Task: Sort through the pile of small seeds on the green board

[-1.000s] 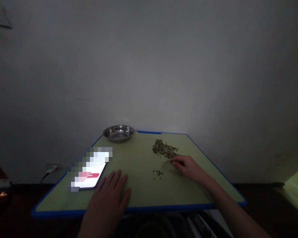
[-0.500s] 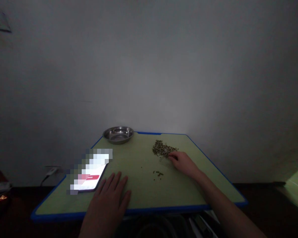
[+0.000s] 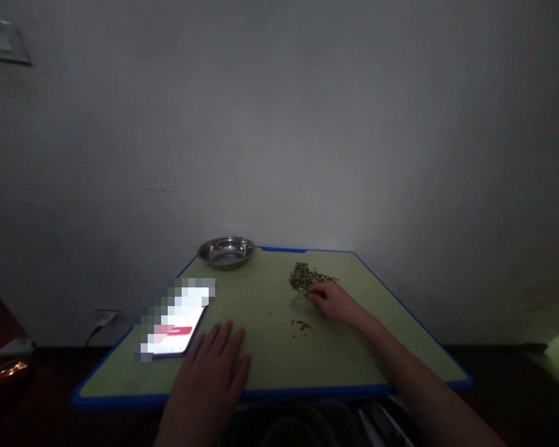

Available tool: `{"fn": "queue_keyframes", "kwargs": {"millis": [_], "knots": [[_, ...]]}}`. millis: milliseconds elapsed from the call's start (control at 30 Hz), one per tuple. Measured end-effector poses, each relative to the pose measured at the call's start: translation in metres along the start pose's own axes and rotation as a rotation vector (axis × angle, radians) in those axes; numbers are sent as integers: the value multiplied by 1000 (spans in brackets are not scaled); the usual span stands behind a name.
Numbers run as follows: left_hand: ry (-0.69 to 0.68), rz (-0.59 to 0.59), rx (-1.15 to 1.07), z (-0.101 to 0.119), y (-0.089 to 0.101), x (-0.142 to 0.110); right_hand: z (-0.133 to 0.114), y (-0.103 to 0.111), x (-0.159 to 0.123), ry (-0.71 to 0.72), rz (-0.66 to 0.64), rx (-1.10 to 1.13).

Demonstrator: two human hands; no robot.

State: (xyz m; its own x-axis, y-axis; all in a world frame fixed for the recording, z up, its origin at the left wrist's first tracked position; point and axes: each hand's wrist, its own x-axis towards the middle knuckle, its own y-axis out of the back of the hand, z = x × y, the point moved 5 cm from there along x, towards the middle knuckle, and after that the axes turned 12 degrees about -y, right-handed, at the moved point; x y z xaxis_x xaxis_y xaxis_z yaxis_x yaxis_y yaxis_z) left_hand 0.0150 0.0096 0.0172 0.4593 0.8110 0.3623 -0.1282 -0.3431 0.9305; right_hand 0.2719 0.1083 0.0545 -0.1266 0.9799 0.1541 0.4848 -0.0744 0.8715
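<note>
My right hand [image 3: 328,301] is at the near edge of a pile of small dark pellets or seeds [image 3: 302,277], its thumb and fingers pinched together. Beside those fingertips shows a faint, clear, curved shape [image 3: 299,303], too dim to name; what the pinch holds cannot be made out. A small group of the same dark bits [image 3: 300,325] lies apart, nearer to me. My left hand [image 3: 214,366] rests flat on the green table [image 3: 270,360], fingers stretched out, just right of a lit phone [image 3: 179,329].
A shallow steel bowl [image 3: 227,253] stands at the table's back left corner, close to the wall [image 3: 279,124]. The tabletop has a blue rim [image 3: 307,393]. A white plug with a cable [image 3: 105,321] is at the wall to the left.
My right hand has shifted slightly left along the near side of the pile, and the clear curved shape shows more. My left hand stays flat. The whole view has shifted a little.
</note>
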Motion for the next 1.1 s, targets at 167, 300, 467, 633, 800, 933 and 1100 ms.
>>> {"fn": "queue_keyframes", "kwargs": {"millis": [167,300,467,633,800,933,1100], "knots": [[-5,35,-14,-1,-2,-1,-25,-9,21,79,1,-57],[-8,58,-18,-4,-6,-2,-47,-20,32,118,-36,-59],[-19,62,-1,-4,-7,-3,-75,-32,40,217,-127,-27],[-40,98,11,-4,-4,-3,-85,-41,41,282,-275,36],[-39,80,5,-2,-3,-2,-70,-40,29,346,-357,118],[-48,115,12,-2,-2,-2,-53,-32,12,332,-361,135],[-52,116,37,-1,-2,-2,-44,-20,-13,269,-374,160]]}}
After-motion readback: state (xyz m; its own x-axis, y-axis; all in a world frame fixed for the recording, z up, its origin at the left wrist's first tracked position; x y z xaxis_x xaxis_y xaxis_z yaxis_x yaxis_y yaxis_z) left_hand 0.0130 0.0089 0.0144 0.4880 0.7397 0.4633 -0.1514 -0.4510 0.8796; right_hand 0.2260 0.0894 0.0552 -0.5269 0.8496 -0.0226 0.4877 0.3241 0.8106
